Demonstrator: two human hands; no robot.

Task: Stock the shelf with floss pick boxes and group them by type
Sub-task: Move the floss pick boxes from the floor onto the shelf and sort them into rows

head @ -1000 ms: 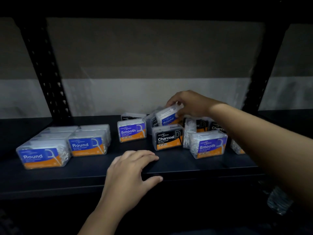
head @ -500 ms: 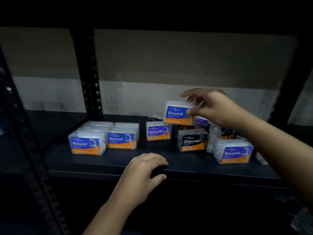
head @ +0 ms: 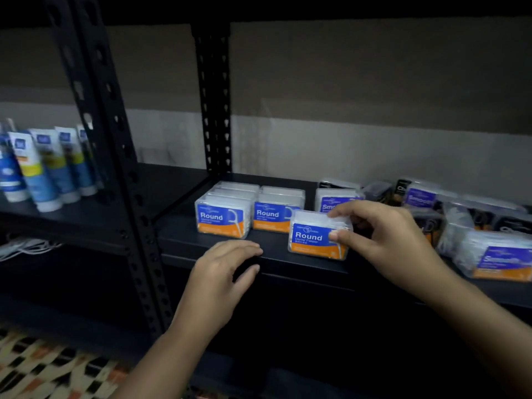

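At shelf edge (head: 288,262), right hand (head: 385,234) fingers pinch Round box (head: 312,236); left hand (head: 221,272) fingers relaxed.

- The only view is from a head camera, looking forward and down at the front edge of a dark metal shelf (head: 288,263).
- It is close, with both forearms in view.
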